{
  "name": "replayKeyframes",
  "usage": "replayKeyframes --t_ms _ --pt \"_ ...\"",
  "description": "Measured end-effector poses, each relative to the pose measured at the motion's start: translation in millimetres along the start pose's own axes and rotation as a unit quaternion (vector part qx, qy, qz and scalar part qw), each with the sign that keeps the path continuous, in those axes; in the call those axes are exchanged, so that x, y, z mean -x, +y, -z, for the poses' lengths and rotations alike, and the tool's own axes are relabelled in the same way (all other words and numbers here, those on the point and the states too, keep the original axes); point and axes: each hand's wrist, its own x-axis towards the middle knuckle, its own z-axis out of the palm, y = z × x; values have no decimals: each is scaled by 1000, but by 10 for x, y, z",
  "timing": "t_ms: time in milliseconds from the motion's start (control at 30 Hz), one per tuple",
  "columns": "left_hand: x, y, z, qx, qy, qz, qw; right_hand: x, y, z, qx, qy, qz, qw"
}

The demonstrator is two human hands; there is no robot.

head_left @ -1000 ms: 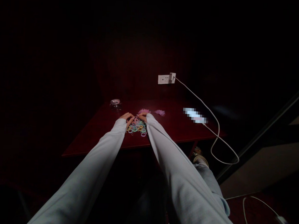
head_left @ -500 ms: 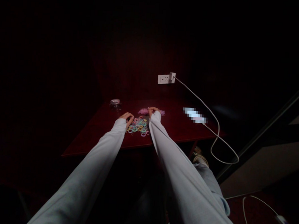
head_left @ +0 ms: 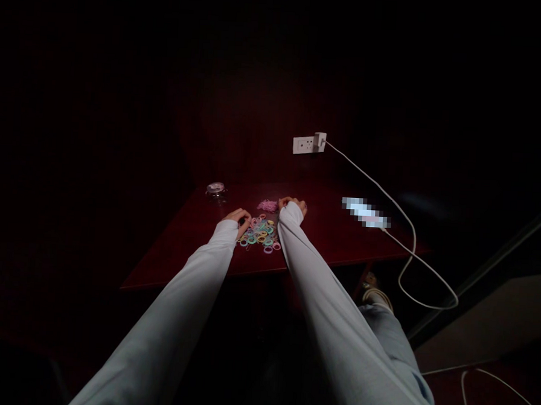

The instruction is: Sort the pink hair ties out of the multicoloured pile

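A loose heap of multicoloured hair ties (head_left: pixel 260 233) lies on the dark red table, near its front edge. My left hand (head_left: pixel 239 218) rests at the heap's left side, its fingers curled in and closed; anything in them is too small to make out. Just behind the heap is a small pile of thin pink bands (head_left: pixel 266 206). My right hand (head_left: pixel 294 205) is right of that pile, palm down on the table with bent fingers. Its fingertips are partly hidden, and what they hold cannot be made out.
A clear round jar (head_left: pixel 215 190) stands at the table's back left. On the right, a lit phone (head_left: pixel 365 212) is joined by a white cable (head_left: pixel 391 200) to a charger in the wall socket (head_left: pixel 304 145). A leg (head_left: pixel 388 329) shows below the table (head_left: pixel 158 260).
The view has turned slightly left. My right hand has moved right, off the pink bands and over the spot where purplish bands showed. My left hand stays by the hair ties.
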Motion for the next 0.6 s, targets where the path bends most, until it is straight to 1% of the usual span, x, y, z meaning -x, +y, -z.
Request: replayKeyframes --t_ms 100,233,333,433,533,600 --pt "3 -9 -36 -7 15 1 1000 -101 37 -107 12 -15 12 1000" --pt "-4 -9 -63 -11 11 11 1000 -174 84 -203 6 -27 17 999" --pt "-7 1 -46 -14 15 26 999 -179 97 -201 -5 -30 15 999" --pt "2 11 -16 -26 41 55 997 -169 111 -150 -20 -35 -1 999" --pt "19 20 4 -29 74 75 994 -169 147 -92 -90 -46 -5 995" --pt "33 32 15 -24 76 77 994 -172 175 -48 -187 -85 18 979"
